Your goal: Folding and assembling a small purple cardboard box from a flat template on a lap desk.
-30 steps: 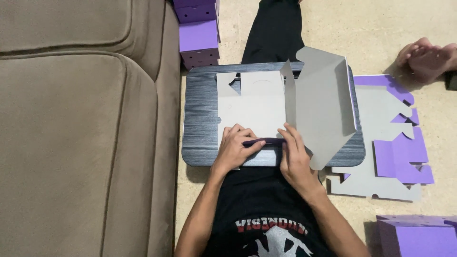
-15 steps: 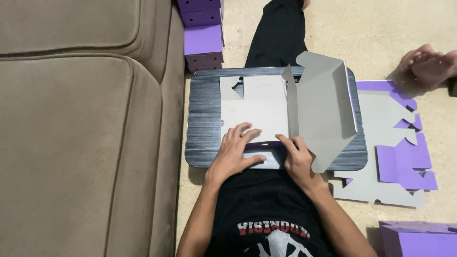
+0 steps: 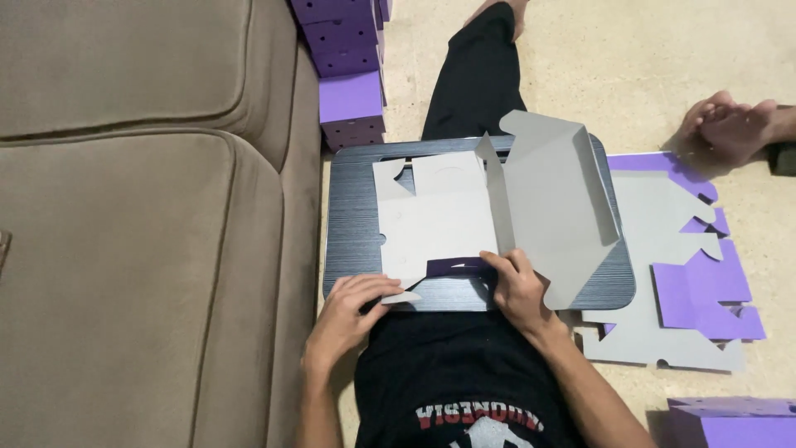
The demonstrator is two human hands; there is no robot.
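A flat grey die-cut cardboard box blank (image 3: 448,217) lies on a dark lap tray (image 3: 348,241) across my legs. Its right panel (image 3: 555,199) is folded up and leans to the right. A narrow purple flap (image 3: 454,267) shows at the blank's near edge. My left hand (image 3: 352,311) rests at the tray's near left edge, fingers on a small grey corner tab. My right hand (image 3: 518,290) presses on the near edge of the blank beside the purple flap.
A beige sofa (image 3: 149,224) fills the left side. Assembled purple boxes (image 3: 348,62) stand stacked against it beyond the tray. Flat grey and purple blanks (image 3: 688,282) lie on the floor at right, another purple box (image 3: 730,423) at bottom right. Another person's foot (image 3: 730,124) rests at upper right.
My left hand has slid back and left, off the middle of the blank to its near left corner tab. My right hand stays on the near edge by the purple flap.
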